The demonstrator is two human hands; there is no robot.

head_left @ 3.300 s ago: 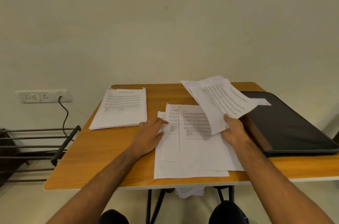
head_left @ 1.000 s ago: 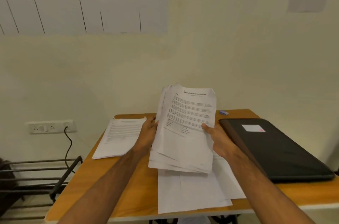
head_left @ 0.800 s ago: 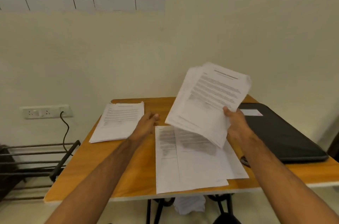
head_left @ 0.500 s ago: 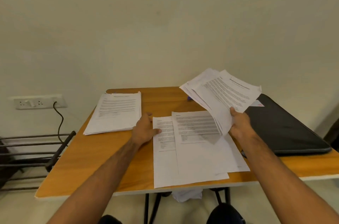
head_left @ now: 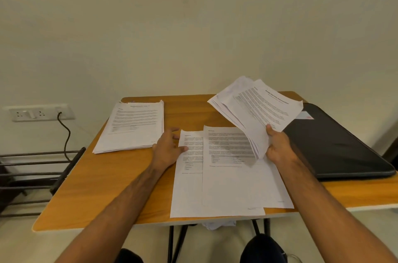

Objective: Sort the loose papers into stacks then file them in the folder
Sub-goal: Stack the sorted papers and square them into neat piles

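**Right hand holding paper bundle, left hand flat on loose sheets**

Right hand (head_left: 277,147): grip closed on a fanned bundle of papers (head_left: 256,110), thumb on top at the bundle's lower edge, fingers hidden underneath. Bundle is lifted off the bench (head_left: 90,187) and tilted, printed side up, over the far-right part of the loose sheets (head_left: 226,176) and the near-left corner of the folder (head_left: 336,144).

Left hand (head_left: 167,148): grip not closed on anything. Fingers relaxed, thumb tip resting on the left edge of the loose sheets; rest of the hand on the bench just beside them.

Loose sheets: a few overlapping pages lying flat at bench centre, near edges reaching the front edge of the bench.

Sorted stack (head_left: 132,126): lies flat at the far left of the bench, squared up, just beyond the left hand, apart from the loose sheets.

Folder: black, closed, flat on the right side of the bench, small label (head_left: 305,115) near its far corner.

Off bench: wall socket (head_left: 37,112) with a cable plugged in, dark metal rack (head_left: 38,174) at left.
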